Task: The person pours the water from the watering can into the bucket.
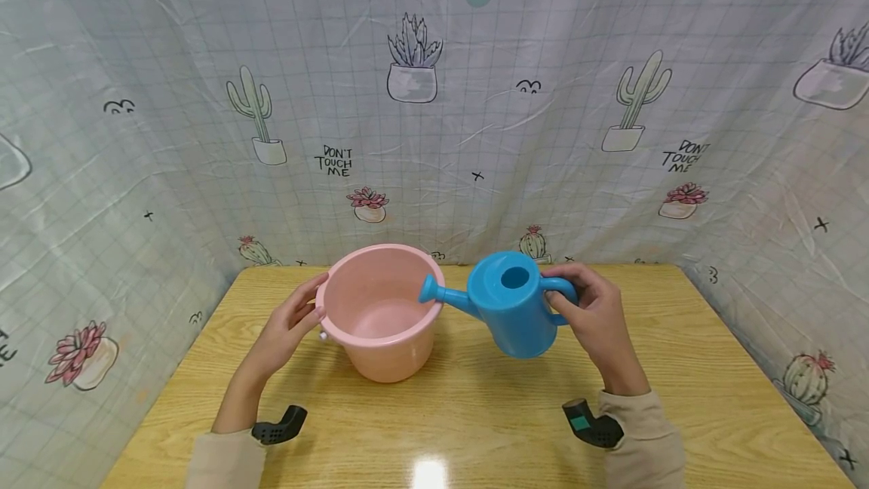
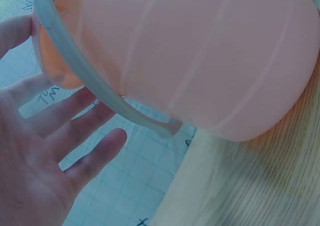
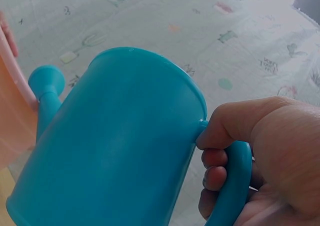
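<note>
A pink bucket (image 1: 390, 357) stands on the wooden table, its mouth facing up. My left hand (image 1: 281, 334) is at its left rim, thumb and fingertips touching the rim. In the left wrist view the fingers (image 2: 75, 131) are spread and mostly straight, near the bucket's pale handle (image 2: 90, 76), which hangs down the side. My right hand (image 1: 594, 312) grips a blue watering can (image 1: 516, 315) by its handle (image 3: 240, 178), fingers curled round it. The can is held to the right of the bucket, its spout head (image 1: 429, 289) over the bucket's right rim.
The wooden table (image 1: 475, 429) reaches back to a fabric backdrop (image 1: 434, 134) printed with cacti and a grid, which also hangs at both sides. A dark device sits at each wrist, one on the left (image 1: 278, 426) and one on the right (image 1: 594, 426).
</note>
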Tool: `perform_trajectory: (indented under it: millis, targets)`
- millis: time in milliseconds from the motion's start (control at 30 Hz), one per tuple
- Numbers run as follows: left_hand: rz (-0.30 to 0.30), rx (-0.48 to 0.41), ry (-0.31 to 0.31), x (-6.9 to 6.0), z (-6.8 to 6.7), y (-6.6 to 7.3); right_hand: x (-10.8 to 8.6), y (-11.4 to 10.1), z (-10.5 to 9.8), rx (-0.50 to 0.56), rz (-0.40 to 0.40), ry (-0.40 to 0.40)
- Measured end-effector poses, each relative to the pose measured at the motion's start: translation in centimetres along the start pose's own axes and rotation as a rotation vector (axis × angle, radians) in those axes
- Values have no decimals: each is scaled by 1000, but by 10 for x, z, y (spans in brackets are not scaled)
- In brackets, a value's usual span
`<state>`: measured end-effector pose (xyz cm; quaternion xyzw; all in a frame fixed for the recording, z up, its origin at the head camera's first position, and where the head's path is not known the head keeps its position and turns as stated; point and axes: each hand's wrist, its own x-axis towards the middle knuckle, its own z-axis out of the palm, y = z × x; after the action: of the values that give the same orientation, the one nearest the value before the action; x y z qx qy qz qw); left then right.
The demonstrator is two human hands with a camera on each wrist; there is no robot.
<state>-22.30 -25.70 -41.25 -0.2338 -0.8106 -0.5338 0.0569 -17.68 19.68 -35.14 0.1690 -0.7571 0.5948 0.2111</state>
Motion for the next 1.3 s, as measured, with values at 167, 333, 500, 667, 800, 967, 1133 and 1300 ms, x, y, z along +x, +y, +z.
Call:
perform_trajectory:
  millis: [167,333,500,667,800,967,1133,1300]
  targets:
    - [10,7,0,0,0,-2,0,-1,0,-7,2,0]
    - [14,7,-1,0,0,-2,-1,-1,0,-9,3,2]
    - [20,6,-2,0,0,-2,-1,-1,0,-10,-2,5]
    - [19,3,-3,-1,0,-2,-1,-1,0,-10,-6,4]
    - [20,-1,-5,-1,0,-1,-1,-2,0,-11,-6,5]
    - [22,-3,-6,0,0,-1,-1,-2,0,-14,-10,6]
    - [20,-1,-6,0,0,-1,-1,-2,0,-16,-10,5]
    - [23,3,-3,0,0,-2,-1,-3,1,-22,-6,4]
